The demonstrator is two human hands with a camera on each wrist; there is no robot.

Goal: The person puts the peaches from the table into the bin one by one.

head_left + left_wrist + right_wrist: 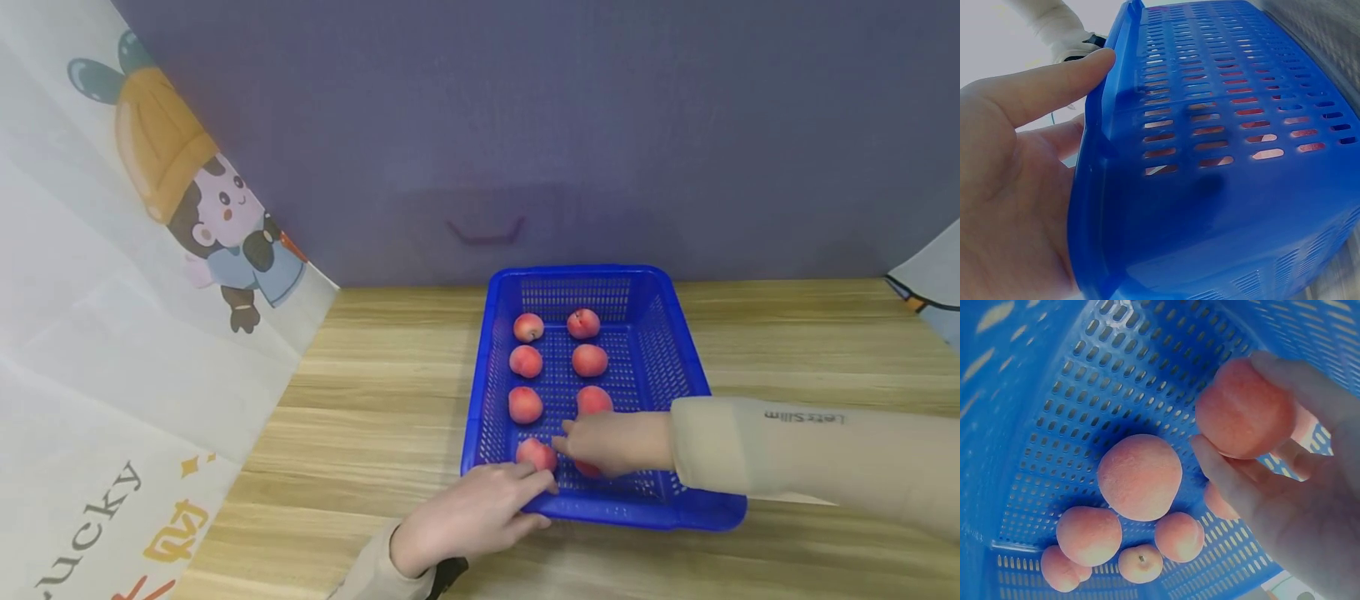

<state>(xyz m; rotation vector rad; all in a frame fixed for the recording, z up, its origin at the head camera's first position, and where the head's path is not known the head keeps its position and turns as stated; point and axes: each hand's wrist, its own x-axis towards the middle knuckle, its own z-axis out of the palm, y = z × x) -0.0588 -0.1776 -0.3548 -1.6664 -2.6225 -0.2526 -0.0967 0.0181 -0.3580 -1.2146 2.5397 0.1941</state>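
A blue plastic basket (705, 508) holds several red-pink peaches in two columns. My right hand (615, 442) reaches into its front part and grips a peach (1244, 412) between thumb and fingers; in the head view the hand covers most of that fruit. Just behind it in the right column lies another peach (594, 400). My left hand (483, 508) holds the basket's front rim, with the thumb (1094, 65) on the rim's outer side and fingers reaching over it. Those fingers overlap the front left peach (536, 455) in the head view.
The basket stands on a wood-grain table (375, 400). Behind it rises a dark grey-blue panel (600, 125) with a handle-like mark. A white sheet with a cartoon figure (225, 208) runs along the left. Further peaches (528, 327) lie toward the basket's back.
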